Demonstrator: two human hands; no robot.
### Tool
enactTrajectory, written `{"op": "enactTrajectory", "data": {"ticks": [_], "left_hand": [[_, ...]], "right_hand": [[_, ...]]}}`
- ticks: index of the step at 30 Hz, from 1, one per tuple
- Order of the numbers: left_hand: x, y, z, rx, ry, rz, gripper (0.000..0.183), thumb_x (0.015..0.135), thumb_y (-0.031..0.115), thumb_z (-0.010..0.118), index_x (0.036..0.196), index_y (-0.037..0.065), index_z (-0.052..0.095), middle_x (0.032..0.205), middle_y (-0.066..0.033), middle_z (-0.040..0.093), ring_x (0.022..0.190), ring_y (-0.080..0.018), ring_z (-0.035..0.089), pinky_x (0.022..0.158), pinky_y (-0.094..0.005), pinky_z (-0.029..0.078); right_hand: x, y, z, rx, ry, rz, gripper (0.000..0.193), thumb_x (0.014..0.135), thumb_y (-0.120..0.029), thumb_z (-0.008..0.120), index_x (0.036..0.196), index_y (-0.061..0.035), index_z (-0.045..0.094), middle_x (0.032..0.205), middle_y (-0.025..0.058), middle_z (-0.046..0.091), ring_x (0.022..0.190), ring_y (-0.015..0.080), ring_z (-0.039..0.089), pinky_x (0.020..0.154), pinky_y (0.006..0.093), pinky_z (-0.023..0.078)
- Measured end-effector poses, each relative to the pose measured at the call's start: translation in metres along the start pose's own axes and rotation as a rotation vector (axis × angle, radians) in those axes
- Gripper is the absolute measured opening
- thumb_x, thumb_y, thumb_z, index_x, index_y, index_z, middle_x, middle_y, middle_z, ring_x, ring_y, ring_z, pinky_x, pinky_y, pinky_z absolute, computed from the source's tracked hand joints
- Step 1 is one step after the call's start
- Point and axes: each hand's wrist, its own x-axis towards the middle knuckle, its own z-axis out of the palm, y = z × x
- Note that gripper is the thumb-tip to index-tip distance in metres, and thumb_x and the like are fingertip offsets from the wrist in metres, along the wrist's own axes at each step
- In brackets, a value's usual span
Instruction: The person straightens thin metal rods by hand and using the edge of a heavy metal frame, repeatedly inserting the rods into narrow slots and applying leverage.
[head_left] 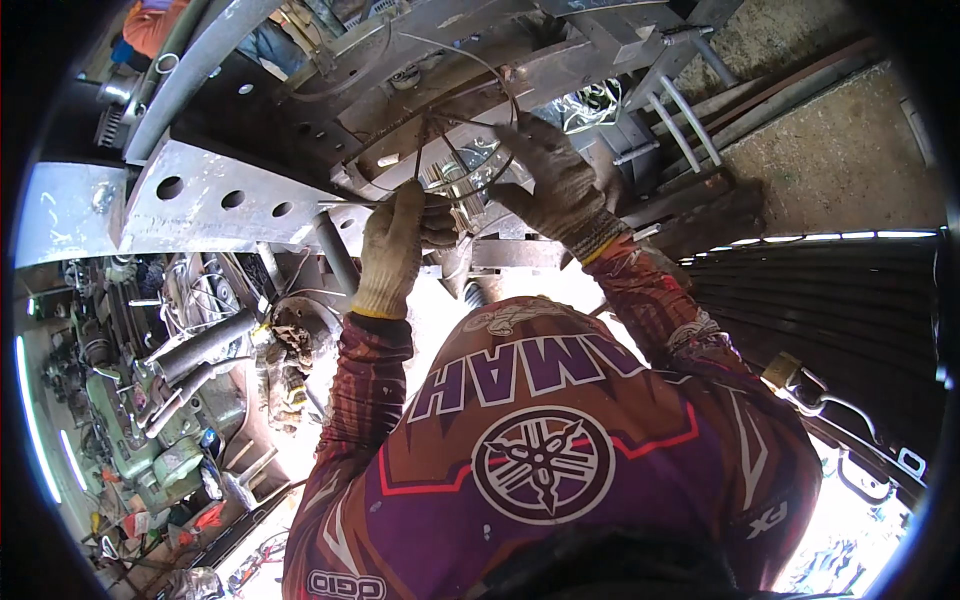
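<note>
Both hands wear knitted work gloves with yellow cuff edges. My left hand [395, 245] is closed, its fingers curled around part of a thin dark wire [499, 76] just below a steel frame [455, 115]. The wire bends into a wide loop over the frame. My right hand [558, 185] reaches up on the right side of the loop, thumb and fingers apart, next to the wire. The fingertips are slightly blurred, and whether they touch it I cannot tell. Between the hands lies a bundle of thin rods or strips [462, 200], partly covered by the loop.
A steel plate with round holes [225, 200] runs along the left. Beneath it stand a green machine [150, 420] and cluttered metal parts. Steel bars [690, 130] stick out at the right, above a dark ribbed panel [830, 300]. An orange-clothed person [155, 28] shows at the top left.
</note>
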Motion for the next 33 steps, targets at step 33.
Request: {"op": "enactTrajectory", "data": {"ticks": [33], "left_hand": [[-0.091, -0.072, 0.014, 0.343, -0.01, 0.069, 0.035, 0.1, 0.026, 0.055, 0.121, -0.002, 0.06, 0.106, -0.0156, 0.069, 0.087, -0.0227, 0.069, 0.075, -0.0339, 0.057]], "right_hand": [[-0.017, 0.031, -0.001, 1.545, 0.043, 1.129, 0.027, 0.099, -0.035, 0.062, 0.101, -0.0097, 0.07, 0.079, -0.001, 0.067, 0.046, 0.007, 0.043, 0.042, 0.0212, 0.036]]}}
